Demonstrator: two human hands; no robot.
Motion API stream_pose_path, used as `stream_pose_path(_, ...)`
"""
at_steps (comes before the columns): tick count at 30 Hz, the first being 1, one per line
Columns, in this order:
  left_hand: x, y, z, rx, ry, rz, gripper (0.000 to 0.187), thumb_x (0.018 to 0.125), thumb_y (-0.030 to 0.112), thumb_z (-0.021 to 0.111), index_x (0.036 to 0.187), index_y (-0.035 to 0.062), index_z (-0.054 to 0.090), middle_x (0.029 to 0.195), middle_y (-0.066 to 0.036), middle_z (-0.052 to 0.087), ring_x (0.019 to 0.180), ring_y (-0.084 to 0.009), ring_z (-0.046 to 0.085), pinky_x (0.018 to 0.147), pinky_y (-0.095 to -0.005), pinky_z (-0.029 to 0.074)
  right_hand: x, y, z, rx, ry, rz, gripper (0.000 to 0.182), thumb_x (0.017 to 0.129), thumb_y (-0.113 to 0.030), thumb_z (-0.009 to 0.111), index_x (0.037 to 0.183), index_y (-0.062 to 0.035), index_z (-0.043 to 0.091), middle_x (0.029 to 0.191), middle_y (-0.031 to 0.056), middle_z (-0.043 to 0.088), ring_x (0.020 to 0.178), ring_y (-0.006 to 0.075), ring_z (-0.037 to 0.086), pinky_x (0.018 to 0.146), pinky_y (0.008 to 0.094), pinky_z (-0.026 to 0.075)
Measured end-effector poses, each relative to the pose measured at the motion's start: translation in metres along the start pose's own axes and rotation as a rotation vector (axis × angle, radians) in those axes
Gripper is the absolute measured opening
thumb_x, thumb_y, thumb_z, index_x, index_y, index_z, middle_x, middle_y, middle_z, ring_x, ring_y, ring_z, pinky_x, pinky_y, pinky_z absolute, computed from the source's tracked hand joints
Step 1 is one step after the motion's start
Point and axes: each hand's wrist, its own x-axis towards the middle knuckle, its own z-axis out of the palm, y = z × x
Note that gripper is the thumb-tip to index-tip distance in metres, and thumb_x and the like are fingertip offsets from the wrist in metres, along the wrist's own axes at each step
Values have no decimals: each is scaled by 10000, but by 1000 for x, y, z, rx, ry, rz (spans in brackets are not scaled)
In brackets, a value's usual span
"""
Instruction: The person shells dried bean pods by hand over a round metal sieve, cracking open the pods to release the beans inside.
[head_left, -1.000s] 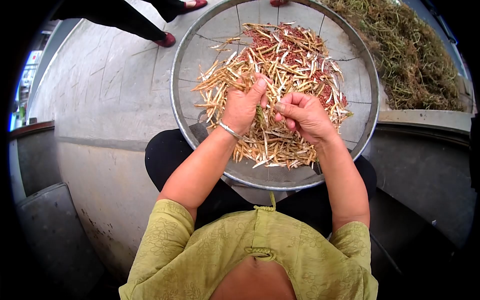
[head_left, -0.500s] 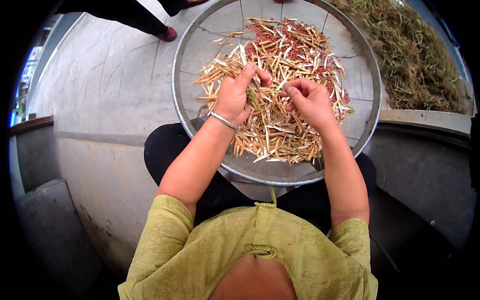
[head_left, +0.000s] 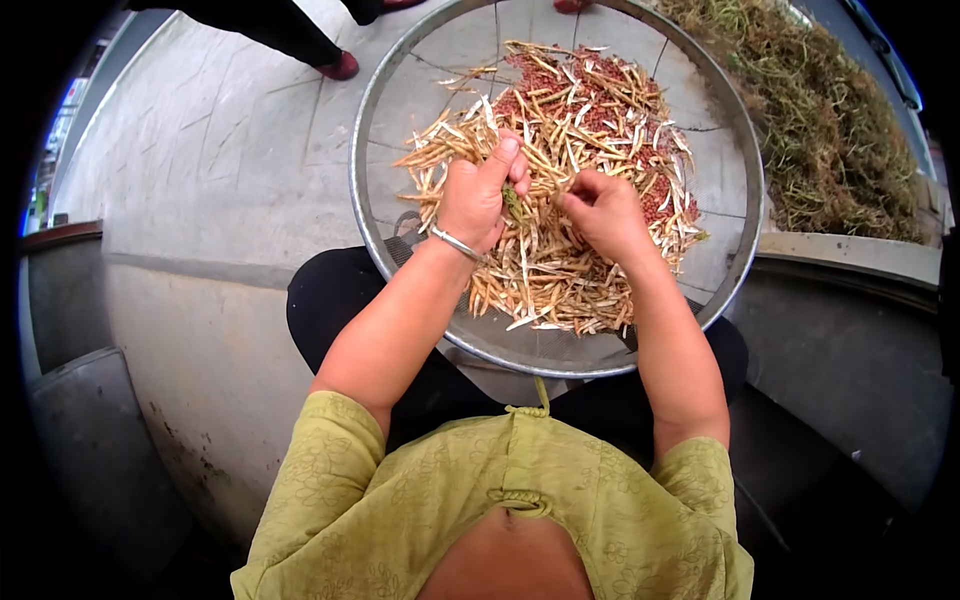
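Observation:
A round metal mesh sieve rests on my lap. It holds a heap of dry tan bean pods with small red beans showing at its far side. My left hand, with a silver bangle on the wrist, is shut on a small bunch of greenish pods above the heap. Beside it my right hand has its fingers pinched on a pod, the thumb and fingertips close to the left hand.
A pile of dry green-brown plant stalks lies at the right behind a concrete ledge. Another person's legs and red shoes stand on the pavement at the top left. Dark metal surfaces flank me on both sides.
Both hands have shifted slightly up and away over the heap and drawn closer together. The bunch of greenish pods stays in my left hand.

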Motion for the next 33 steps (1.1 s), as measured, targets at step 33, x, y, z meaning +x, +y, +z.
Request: stream_pose_path(33,-14,-10,14,675,-153,-2,57,854,86,534,829,44,561,596,65,482,490,-27,429,443,-182,360,-10,-13,-17,816,-101,91,172,795,-143,675,755,-44,539,629,-18,533,492,40,465,434,172,370)
